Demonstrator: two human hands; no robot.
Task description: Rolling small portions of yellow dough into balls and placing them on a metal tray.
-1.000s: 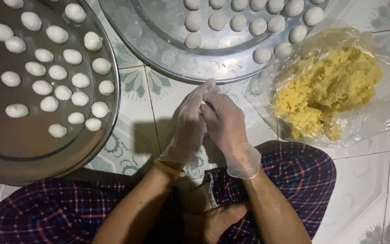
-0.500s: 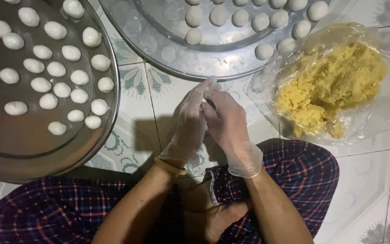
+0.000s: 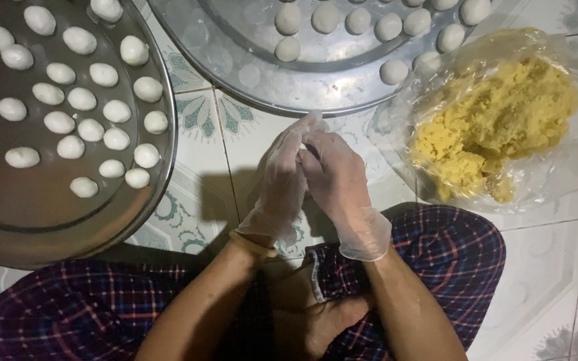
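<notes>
Two gloved hands (image 3: 316, 177) pressed together, two trays (image 3: 48, 220)

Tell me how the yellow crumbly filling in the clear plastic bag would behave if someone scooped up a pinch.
The yellow filling looks lumpy and loose, so a pinch would probably crumble and shed bits. It seems soft enough to press together. The clear plastic bag under it lies thin and crinkled, so it would likely flop and shift rather than hold steady.

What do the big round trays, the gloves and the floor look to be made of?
Left tray and upper tray: likely steel or aluminium, grey with dull sheen. Gloves on left hand and right hand: thin clear plastic, wrinkled, skin showing through. Floor: glazed patterned ceramic tile, with grout lines.
</notes>
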